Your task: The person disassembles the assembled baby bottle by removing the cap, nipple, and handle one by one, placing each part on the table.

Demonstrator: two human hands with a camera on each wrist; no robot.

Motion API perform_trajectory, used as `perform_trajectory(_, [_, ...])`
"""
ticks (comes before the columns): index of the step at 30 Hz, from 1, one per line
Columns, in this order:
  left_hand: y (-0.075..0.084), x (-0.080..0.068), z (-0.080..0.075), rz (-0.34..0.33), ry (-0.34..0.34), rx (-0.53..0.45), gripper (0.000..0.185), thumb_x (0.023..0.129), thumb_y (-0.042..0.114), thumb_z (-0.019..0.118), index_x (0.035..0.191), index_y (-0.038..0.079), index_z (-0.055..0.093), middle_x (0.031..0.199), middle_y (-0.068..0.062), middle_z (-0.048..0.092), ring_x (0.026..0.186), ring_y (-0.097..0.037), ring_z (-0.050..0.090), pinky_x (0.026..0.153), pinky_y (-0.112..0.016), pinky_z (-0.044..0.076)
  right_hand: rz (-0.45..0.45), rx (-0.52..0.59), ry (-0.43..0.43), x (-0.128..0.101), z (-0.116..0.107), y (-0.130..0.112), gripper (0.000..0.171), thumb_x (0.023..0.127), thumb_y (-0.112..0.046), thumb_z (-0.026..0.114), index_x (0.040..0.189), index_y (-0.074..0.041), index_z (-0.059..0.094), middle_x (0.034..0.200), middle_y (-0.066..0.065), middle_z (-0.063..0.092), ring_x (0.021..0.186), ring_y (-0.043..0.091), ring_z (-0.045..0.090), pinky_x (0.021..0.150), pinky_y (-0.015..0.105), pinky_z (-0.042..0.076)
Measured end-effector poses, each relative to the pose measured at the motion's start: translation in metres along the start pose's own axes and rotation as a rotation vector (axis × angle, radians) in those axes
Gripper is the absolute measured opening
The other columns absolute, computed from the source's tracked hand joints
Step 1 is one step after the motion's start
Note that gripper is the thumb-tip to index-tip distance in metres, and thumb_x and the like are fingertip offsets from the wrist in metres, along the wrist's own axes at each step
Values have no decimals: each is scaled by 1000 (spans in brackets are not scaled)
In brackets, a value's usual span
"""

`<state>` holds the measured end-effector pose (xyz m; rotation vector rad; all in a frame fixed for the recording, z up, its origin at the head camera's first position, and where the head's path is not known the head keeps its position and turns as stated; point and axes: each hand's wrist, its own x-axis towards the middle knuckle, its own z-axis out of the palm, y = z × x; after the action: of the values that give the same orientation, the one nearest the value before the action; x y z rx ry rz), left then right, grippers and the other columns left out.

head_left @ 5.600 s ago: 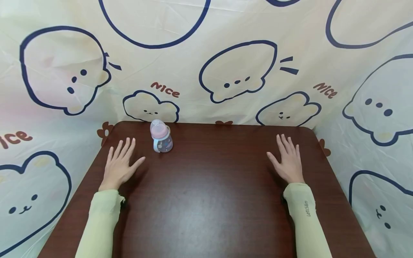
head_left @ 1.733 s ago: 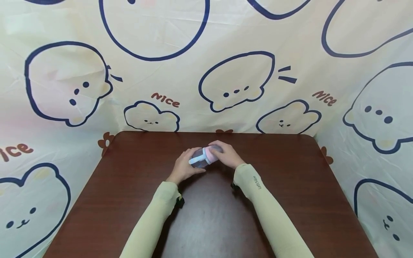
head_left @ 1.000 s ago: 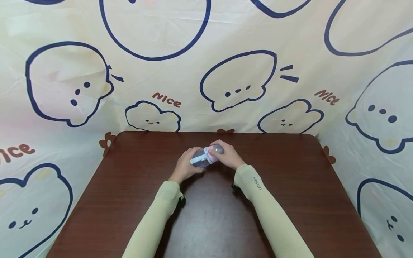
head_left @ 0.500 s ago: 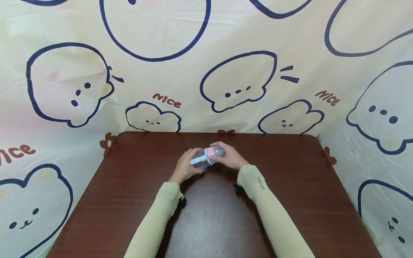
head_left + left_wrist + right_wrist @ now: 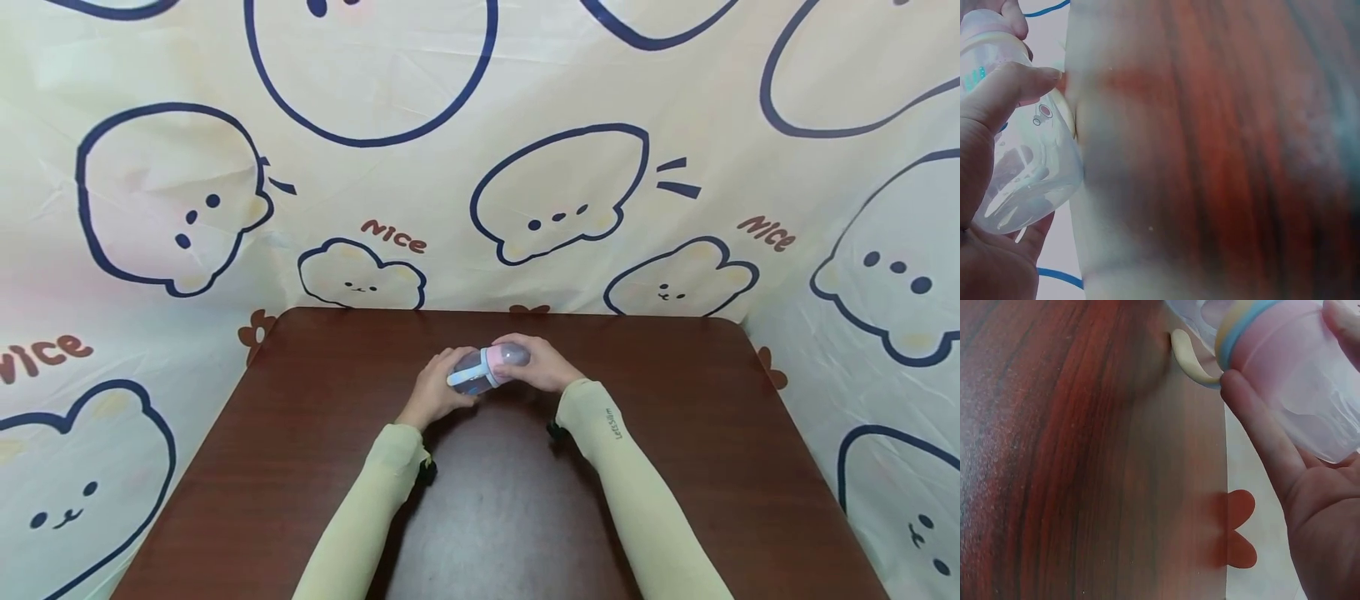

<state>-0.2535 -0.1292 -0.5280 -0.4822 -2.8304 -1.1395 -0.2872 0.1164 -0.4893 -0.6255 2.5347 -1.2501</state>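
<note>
A baby bottle (image 5: 471,372) with a clear body, a pink collar and a clear domed cap lies tilted sideways between both hands, above the far middle of the table. My left hand (image 5: 433,392) grips the body, its thumb (image 5: 1010,87) across the near side and its other fingers behind. My right hand (image 5: 546,368) holds the collar and cap end, with the thumb along the pink collar (image 5: 1272,347). One side handle (image 5: 468,372) points toward the left hand; the second handle (image 5: 1188,359) shows in the right wrist view. The bottle's far side is hidden.
The dark brown wooden table (image 5: 337,467) has rounded far corners. A cream cloth (image 5: 555,92) printed with bear outlines hangs behind its far edge and down both sides.
The bottle stood upright at the table's left earlier, both hands flat apart; now both hold it at the middle. In the last second the right hand shifted slightly right, showing more cap.
</note>
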Motion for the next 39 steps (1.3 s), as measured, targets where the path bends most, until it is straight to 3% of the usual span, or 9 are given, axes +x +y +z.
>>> perform_trajectory(14, [0, -1, -3, -8, -27, -6, 88, 63, 12, 100, 138, 32, 59, 124, -2, 62, 115, -28, 56, 98, -55, 49, 2, 76, -11, -6, -2, 6, 51, 90, -33, 82, 137, -28, 63, 135, 2, 63, 119, 27, 56, 105, 49, 49])
perform_trajectory(32, [1, 1, 0, 2, -26, 6, 88, 63, 11, 99, 139, 31, 59, 125, -1, 63, 115, -27, 56, 98, -55, 49, -1, 76, 0, -7, -1, 6, 55, 89, -33, 83, 138, -25, 61, 135, 1, 62, 120, 26, 55, 106, 49, 47])
perform_trajectory(39, [1, 0, 0, -9, -25, 3, 88, 63, 12, 99, 139, 30, 59, 127, -2, 63, 116, -28, 56, 99, -56, 48, 24, 73, 15, -11, -3, 6, 56, 87, -36, 85, 138, -29, 61, 134, -2, 61, 120, 26, 55, 106, 50, 48])
